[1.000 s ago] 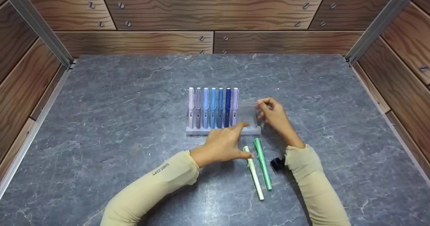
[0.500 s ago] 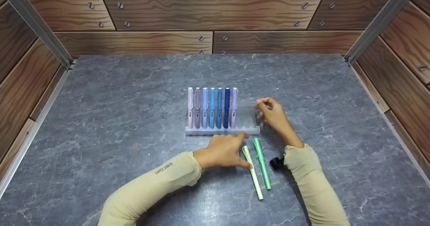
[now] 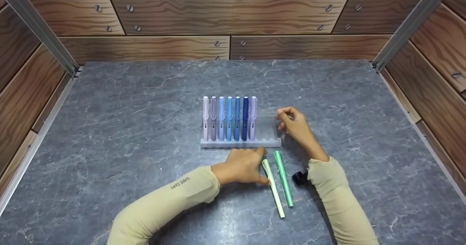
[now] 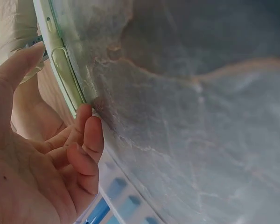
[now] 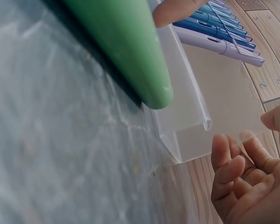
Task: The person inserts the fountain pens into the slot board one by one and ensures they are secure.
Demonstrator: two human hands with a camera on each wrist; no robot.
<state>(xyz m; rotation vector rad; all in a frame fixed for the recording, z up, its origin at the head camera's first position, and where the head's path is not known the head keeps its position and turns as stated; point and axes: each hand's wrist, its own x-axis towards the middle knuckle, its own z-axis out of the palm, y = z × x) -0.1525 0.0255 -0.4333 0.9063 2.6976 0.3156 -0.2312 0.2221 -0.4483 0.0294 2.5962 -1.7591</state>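
A clear pen stand point(image 3: 267, 128) in the head view holds several upright pens in white, purple and blue shades, with bare slots at its right end. My right hand point(image 3: 295, 125) pinches the upper right edge of the stand's panel between thumb and fingers. In front of the stand lie a pale green pen point(image 3: 273, 190) and a brighter green pen point(image 3: 284, 179), side by side. My left hand point(image 3: 243, 166) is spread low beside the pale green pen, thumb tip at its barrel and index finger near its cap end. Nothing is gripped in it.
A black wrist device point(image 3: 300, 178) sits at the right sleeve's cuff. The grey marbled tabletop point(image 3: 145, 110) runs back to wood-patterned walls point(image 3: 233, 15), with metal rails point(image 3: 40, 30) at the corners.
My left hand has drawn back from the front of the stand toward the pale green pen. My right hand stays at the stand's edge.
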